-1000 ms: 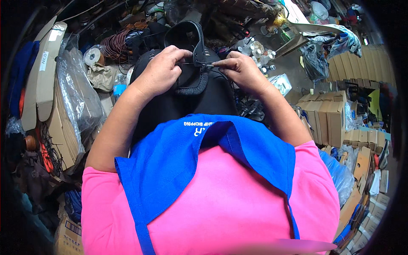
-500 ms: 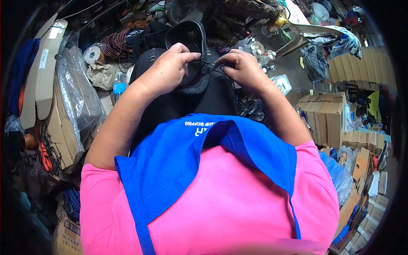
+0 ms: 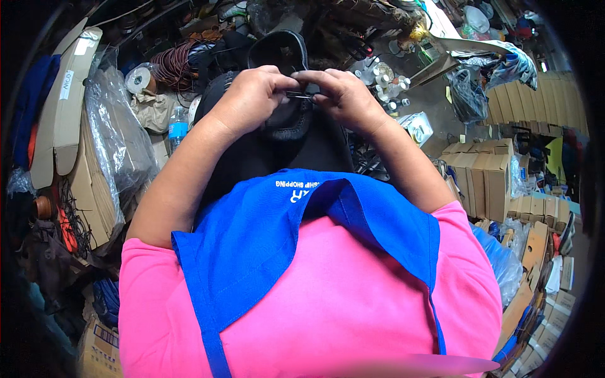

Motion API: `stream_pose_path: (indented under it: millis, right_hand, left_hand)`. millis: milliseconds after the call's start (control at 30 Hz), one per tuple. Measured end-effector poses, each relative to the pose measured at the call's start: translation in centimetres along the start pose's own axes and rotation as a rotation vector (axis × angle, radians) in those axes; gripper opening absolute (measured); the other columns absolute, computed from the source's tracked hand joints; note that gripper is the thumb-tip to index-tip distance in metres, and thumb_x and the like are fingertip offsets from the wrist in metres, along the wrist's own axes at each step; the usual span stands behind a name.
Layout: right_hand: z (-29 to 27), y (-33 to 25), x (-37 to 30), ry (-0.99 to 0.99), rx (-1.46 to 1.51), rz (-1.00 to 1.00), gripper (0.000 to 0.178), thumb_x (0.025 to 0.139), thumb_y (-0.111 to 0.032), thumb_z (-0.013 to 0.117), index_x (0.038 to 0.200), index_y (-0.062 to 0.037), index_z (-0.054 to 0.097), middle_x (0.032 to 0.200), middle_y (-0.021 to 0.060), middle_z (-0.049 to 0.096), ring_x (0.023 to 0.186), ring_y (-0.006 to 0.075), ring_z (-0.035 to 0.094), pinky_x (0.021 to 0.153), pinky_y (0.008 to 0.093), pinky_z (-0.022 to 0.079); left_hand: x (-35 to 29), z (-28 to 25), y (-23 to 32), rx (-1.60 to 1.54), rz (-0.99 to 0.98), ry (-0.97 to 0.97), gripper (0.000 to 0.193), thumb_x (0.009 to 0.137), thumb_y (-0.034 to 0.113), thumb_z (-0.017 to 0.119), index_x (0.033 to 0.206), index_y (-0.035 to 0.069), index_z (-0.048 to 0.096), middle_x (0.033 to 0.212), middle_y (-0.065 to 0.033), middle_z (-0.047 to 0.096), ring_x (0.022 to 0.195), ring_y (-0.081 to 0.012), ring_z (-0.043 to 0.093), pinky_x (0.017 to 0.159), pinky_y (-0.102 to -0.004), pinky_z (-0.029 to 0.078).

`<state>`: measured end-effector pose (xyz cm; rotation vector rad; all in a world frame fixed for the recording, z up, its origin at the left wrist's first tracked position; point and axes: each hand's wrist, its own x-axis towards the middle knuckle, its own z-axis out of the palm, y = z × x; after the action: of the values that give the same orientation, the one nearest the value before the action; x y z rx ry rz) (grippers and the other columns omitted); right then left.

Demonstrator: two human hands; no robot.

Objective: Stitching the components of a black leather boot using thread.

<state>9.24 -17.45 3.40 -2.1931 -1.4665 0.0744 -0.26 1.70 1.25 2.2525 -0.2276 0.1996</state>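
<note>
Far left: flat cardboard boxes & clear plastic bags, tape roll, water bottle. Centre, over the lap: black shoe. Left hand fingers curled shut on its upper; right hand pinching a thin needle w/ thumb & forefinger, hands touching. Right: stacked brown cartons.

Floor: small bottles, cardboard boxes, plastic bags.
</note>
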Motion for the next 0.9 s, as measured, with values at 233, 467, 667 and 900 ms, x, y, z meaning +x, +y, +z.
stream_pose_path:
  millis: [233, 467, 667, 900]
  right_hand:
    - [-0.8, 0.9, -1.0, -0.102, 0.245, 0.249, 0.045, 0.074, 0.002, 0.064, 0.114, -0.0167, 0.058, 0.099, 0.01, 0.061, 0.088, 0.0239, 0.06, 0.076, 0.0334, 0.049]
    - [-0.4, 1.7, -1.2, -0.053, 0.355, 0.231, 0.042, 0.075, 0.003, 0.063, 0.113, -0.0158, 0.06, 0.097, 0.0074, 0.06, 0.082, 0.0181, 0.058, 0.072, 0.0294, 0.048]
    - [-0.7, 1.7, -1.0, -0.072, 0.332, 0.25, 0.041, 0.075, 0.003, 0.064, 0.112, -0.016, 0.061, 0.095, 0.0067, 0.06, 0.079, 0.0164, 0.057, 0.071, 0.0285, 0.047]
    - [0.8, 2.8, -2.1, 0.042, 0.456, 0.414, 0.032, 0.073, -0.004, 0.071, 0.104, -0.0072, 0.064, 0.081, 0.0031, 0.061, 0.074, 0.011, 0.056, 0.071, 0.0262, 0.047]
  left_hand:
    - [0.1, 0.4, -1.8, 0.025, -0.146, 0.08, 0.02, 0.069, 0.0, 0.069, 0.087, 0.009, 0.07, 0.074, -0.0059, 0.051, 0.073, -0.0197, 0.055, 0.067, -0.031, 0.045]
    - [0.5, 0.9, -2.5, 0.032, -0.111, 0.072, 0.02, 0.07, 0.002, 0.07, 0.087, 0.013, 0.072, 0.071, -0.005, 0.046, 0.073, -0.0187, 0.05, 0.066, -0.0309, 0.042]
    - [0.7, 1.3, -2.6, 0.013, -0.119, 0.071, 0.019, 0.07, 0.002, 0.071, 0.086, 0.012, 0.072, 0.071, -0.0052, 0.047, 0.074, -0.0188, 0.05, 0.066, -0.0308, 0.042]
    - [1.0, 1.8, -2.8, -0.194, -0.194, -0.01, 0.02, 0.068, 0.004, 0.072, 0.088, 0.005, 0.069, 0.078, -0.0062, 0.056, 0.079, -0.0187, 0.056, 0.071, -0.0283, 0.045]
